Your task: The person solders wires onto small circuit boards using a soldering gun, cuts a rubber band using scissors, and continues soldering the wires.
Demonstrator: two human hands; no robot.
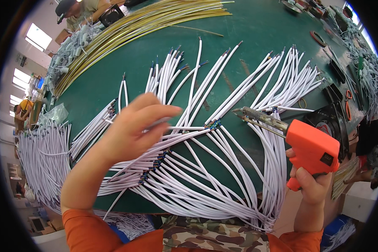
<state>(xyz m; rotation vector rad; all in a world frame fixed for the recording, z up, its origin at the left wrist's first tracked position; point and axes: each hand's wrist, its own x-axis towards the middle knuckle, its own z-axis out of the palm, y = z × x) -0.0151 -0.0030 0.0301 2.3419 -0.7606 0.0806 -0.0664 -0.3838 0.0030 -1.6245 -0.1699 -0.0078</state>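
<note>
My right hand [308,182] grips the handle of an orange soldering gun [315,145]. Its metal tip points left, above the white cables. My left hand [140,119] is raised over the cables with thumb and forefinger apart; I see nothing held between them, though motion blurs it slightly. Right of its fingertips, white cables meet at a cluster of bared coloured wires [213,124]. A row of similar coloured wire joints [153,168] runs below my left hand. Long white cables [197,201] curve from those joints toward the lower right.
Loose white cables [292,80] fan out at the right. A thick stack of white cables [44,155] lies left. Yellowish rods [147,21] cross the green table's [256,25] far side. Orange-handled scissors [347,105] lie right, near a black fan-like frame [329,119]. A co-worker [82,12] sits far left.
</note>
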